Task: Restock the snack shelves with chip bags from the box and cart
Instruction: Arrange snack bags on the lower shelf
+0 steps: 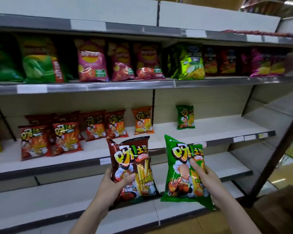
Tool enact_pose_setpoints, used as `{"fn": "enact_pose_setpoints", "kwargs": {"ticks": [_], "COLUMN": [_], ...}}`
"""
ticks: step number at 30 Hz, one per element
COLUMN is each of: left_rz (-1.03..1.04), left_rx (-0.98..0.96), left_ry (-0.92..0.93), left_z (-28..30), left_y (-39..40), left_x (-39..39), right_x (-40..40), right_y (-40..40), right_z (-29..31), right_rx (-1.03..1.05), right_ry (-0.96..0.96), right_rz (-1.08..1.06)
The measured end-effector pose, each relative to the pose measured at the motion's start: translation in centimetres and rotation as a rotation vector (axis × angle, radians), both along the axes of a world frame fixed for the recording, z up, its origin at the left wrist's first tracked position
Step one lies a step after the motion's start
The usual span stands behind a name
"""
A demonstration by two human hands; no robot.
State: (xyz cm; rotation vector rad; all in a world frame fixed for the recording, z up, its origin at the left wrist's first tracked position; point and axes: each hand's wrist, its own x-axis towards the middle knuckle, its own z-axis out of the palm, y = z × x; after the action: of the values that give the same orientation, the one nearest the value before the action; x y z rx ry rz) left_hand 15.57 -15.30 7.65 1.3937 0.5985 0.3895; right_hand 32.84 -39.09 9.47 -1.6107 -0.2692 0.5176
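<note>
Shop shelving filled our view, with a bag in each hand.

Our left hand gripped a brown chip bag at lower centre, thumb curled over its front, and our right hand pinched a green chip bag just beside it, both upright before the middle shelf. On that shelf stood red bags at left, an orange bag at centre and one small green bag alone further right. Along the upper shelf sat green, pink and dark bags; a cardboard box showed at lower right.
</note>
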Motion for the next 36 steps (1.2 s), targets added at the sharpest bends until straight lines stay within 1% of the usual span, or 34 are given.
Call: {"fn": "enact_pose_setpoints", "kwargs": {"ticks": [6, 10, 15, 20, 25, 28, 31, 33, 36], "left_rz": [0.085, 0.173, 0.175, 0.154, 0.123, 0.068, 0.055, 0.003, 0.022], "left_rx": [-0.040, -0.037, -0.073, -0.092, -0.142, -0.145, -0.148, -0.139, -0.110], "left_ry": [-0.020, -0.042, -0.060, -0.101, -0.110, -0.125, -0.144, -0.132, -0.105], "left_z": [-0.1, 0.2, -0.1, -0.1, 0.2, 0.4, 0.7, 0.4, 0.8], "left_y": [5.1, 8.1, 10.2, 10.6, 10.7, 11.1, 11.3, 11.2, 10.2], "left_x": [-5.5, -8.4, -7.4, -1.8, 6.7, 11.6, 15.5, 18.1, 22.1], "right_x": [-1.2, -2.6, -1.9, 3.5, 10.8, 15.0, 18.7, 20.6, 23.7], "right_y": [5.0, 9.1, 11.4, 10.8, 9.5, 9.2, 9.2, 9.0, 8.3], "right_z": [-0.1, -0.4, -1.1, -1.1, -0.2, 0.2, 0.3, -0.3, -1.6], "right_rx": [0.059, 0.071, 0.071, 0.030, 0.064, 0.013, 0.003, -0.010, -0.032], "right_ry": [0.046, 0.067, 0.086, 0.047, 0.044, 0.033, 0.033, 0.060, 0.075], "right_rz": [0.005, 0.064, 0.142, 0.093, 0.022, -0.010, -0.013, -0.024, -0.028]}}
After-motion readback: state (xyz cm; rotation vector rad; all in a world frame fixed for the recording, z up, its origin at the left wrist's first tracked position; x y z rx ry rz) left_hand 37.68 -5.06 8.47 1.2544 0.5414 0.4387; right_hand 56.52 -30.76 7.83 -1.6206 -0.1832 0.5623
